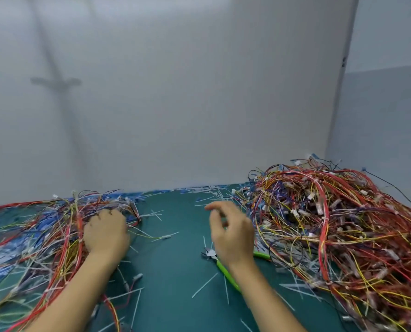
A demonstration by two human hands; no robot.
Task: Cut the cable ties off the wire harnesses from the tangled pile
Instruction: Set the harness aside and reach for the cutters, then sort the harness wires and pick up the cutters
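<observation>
A tall tangled pile of red, yellow and purple wire harnesses (331, 226) fills the right side of the green mat. A flatter spread of harnesses (43, 233) lies on the left. My left hand (106, 232) rests on the right edge of the left spread, its fingers curled down into the wires. My right hand (232, 232) hovers above the mat between the piles, fingers loosely spread and holding nothing. Green-handled cutters (226, 271) lie on the mat under my right wrist, partly hidden by it.
Cut white and blue cable tie pieces (204, 288) are scattered over the green mat (175, 259). A grey wall panel (175, 92) stands close behind the table. The right pile reaches the table's right edge.
</observation>
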